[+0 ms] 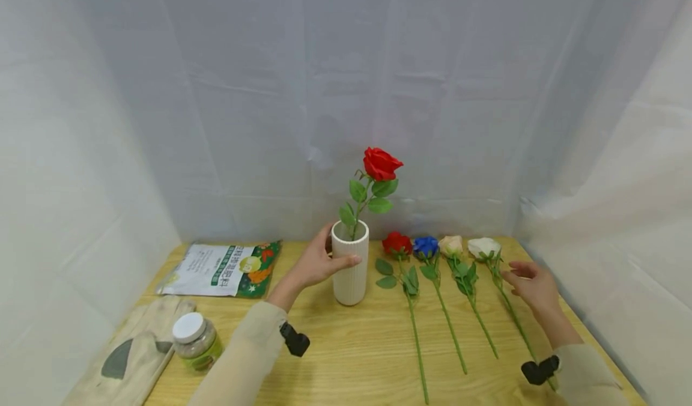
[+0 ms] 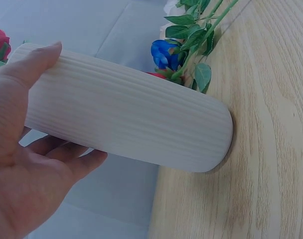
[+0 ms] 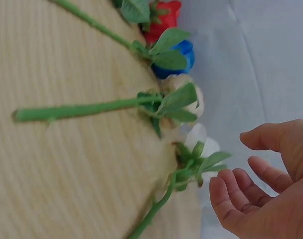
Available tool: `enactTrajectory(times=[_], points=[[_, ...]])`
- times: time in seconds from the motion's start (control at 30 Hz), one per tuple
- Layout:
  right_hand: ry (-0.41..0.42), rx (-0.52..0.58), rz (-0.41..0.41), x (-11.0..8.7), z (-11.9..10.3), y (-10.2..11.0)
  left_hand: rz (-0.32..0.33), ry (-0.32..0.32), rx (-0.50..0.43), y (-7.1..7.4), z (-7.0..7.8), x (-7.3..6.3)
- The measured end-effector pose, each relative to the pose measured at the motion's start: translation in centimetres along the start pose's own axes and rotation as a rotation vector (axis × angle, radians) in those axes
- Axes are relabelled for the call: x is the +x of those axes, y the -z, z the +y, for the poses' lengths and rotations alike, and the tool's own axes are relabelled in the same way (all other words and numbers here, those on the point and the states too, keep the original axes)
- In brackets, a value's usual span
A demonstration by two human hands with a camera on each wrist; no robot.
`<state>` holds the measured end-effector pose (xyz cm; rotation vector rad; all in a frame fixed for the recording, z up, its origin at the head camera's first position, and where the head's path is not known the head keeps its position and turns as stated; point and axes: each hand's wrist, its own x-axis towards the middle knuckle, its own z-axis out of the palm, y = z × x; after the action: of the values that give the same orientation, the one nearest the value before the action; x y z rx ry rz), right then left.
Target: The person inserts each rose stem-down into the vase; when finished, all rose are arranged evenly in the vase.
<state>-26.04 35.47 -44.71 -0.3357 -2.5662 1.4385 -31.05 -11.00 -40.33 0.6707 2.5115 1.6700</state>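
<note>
A ribbed white vase [image 1: 350, 283] stands upright on the table, with one red rose [image 1: 381, 164] rising out of it. My left hand [image 1: 318, 264] grips the vase near its top, thumb on the front and fingers round the far side; the left wrist view shows the vase's base on the wood. To the right, my right hand [image 1: 532, 287] hovers beside the white rose [image 1: 485, 248], fingers loosely bent and holding nothing. Left of that flower lie a cream rose [image 1: 451, 245], a blue rose [image 1: 426, 247] and another red rose [image 1: 397, 243], stems towards me.
On the left lies a white and green printed bag [image 1: 232, 271]. In front of it are pale work gloves [image 1: 137, 349] and a clear jar [image 1: 197, 347] with a white lid. Pale sheeting [image 1: 346, 93] surrounds the wooden table [image 1: 335, 364] at the back and sides.
</note>
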Motion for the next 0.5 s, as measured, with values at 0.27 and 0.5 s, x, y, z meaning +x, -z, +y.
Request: enactTrajectory(times=[0.27,0.5], points=[[-0.027,-0.004,0.007,-0.2,1.8,0.1,0.003,0.005,-0.008,0.0,0.0,-0.2],[-0.062,-0.045,-0.021,-0.1,3.1,0.1,-0.002,0.004,-0.013,0.1,-0.1,-0.1]])
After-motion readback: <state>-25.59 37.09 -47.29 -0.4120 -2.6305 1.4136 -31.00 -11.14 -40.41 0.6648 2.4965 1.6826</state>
